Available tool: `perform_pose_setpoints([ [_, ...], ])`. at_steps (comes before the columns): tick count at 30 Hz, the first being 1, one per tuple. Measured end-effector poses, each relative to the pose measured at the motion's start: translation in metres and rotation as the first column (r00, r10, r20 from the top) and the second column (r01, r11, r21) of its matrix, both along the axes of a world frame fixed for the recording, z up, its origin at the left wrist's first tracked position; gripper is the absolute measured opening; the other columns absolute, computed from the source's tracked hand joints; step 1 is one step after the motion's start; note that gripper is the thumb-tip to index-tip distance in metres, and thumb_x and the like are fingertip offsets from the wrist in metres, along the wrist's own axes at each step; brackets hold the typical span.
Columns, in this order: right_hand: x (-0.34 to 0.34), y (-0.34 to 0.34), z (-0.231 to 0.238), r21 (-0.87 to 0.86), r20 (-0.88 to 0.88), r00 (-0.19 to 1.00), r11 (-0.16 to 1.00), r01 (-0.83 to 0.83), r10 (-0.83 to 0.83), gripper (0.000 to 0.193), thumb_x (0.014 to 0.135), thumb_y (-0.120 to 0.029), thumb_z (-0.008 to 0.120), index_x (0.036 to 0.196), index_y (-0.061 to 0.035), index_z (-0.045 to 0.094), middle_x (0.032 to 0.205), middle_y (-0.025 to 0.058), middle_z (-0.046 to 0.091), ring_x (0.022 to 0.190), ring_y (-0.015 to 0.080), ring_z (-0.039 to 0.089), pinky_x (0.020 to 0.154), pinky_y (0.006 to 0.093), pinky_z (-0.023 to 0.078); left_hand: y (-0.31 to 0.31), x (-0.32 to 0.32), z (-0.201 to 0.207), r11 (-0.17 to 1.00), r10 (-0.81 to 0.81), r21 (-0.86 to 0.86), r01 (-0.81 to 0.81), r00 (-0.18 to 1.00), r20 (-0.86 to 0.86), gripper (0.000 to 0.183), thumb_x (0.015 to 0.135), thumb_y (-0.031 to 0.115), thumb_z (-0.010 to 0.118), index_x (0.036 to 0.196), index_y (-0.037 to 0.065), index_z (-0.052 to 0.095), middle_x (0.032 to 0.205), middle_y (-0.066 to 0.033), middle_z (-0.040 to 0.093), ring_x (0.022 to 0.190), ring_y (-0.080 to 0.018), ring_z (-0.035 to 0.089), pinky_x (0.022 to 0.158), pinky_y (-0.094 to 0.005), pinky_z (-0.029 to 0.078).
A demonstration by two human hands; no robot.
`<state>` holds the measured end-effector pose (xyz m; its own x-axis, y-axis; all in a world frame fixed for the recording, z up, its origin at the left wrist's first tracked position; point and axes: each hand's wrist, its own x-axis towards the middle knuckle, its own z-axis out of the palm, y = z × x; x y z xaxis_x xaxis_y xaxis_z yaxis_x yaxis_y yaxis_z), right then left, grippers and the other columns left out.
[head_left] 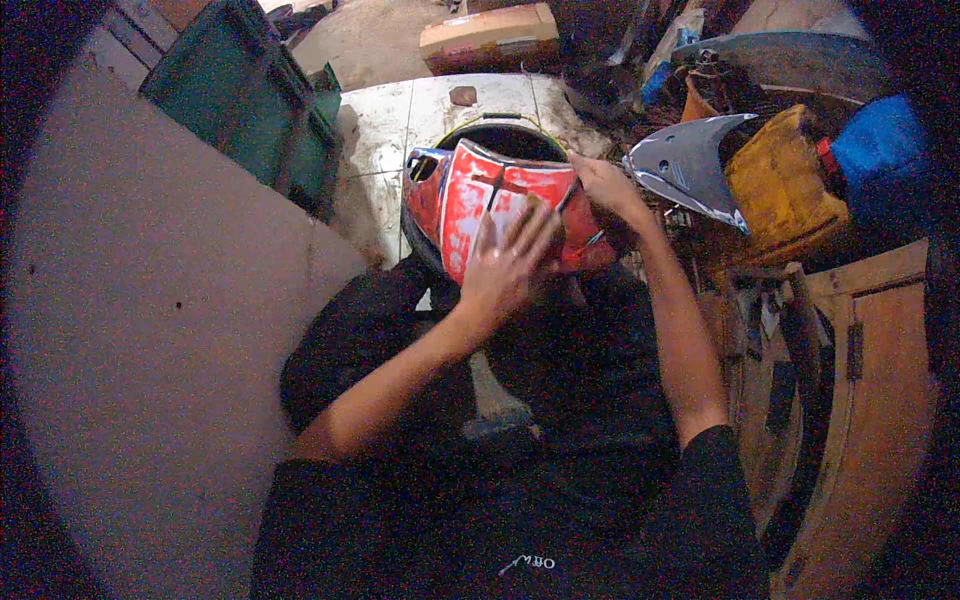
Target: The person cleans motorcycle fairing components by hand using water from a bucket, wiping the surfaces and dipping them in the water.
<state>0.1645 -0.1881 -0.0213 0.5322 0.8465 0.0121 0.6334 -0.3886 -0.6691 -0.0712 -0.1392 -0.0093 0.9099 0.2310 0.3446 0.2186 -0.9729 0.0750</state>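
A red plastic panel, like a motorcycle fairing (462, 205), rests across the top of a black bucket (518, 138) between my knees. Its paint is scuffed to white in broad patches, and dark lines cross its face. My left hand (505, 265) lies on the panel's middle, fingers stretched out and slightly blurred. A small brownish patch shows by those fingertips; whether it is a loose sheet or bare surface is unclear. At the panel's right edge my right hand (605, 190) is closed, its fingers partly hidden behind the rim.
To the right, a grey plastic panel (685, 165) leans by a yellow jerrycan (790, 170) and a blue bag (880, 150). A green crate (235, 95) stands at the left beside a pale board (170, 280). Beyond the white tiles (375, 125) lies a cardboard box (490, 40). A wooden cabinet (890, 330) stands near right.
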Motion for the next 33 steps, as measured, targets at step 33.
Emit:
perform_pose_setpoints([
  [33, 0.000, 0.005, -0.002, -0.086, -0.146, 0.989, 0.996, -0.011, -0.002, 0.060, 0.098, -0.046, 0.035, 0.101, 0.0075, 0.061, 0.095, 0.0209, 0.067, 0.089, 0.0266, 0.063, 0.084, 0.0358, 0.046, 0.052, 0.024, -0.007, 0.930, 0.318, -0.262, -0.257, 0.921, 0.226, 0.059, 0.090, 0.049, 0.046, 0.135, 0.009, 0.044, 0.146, -0.0141, 0.034, 0.137, -0.0303, 0.027, 0.110, -0.0535, 0.018],
])
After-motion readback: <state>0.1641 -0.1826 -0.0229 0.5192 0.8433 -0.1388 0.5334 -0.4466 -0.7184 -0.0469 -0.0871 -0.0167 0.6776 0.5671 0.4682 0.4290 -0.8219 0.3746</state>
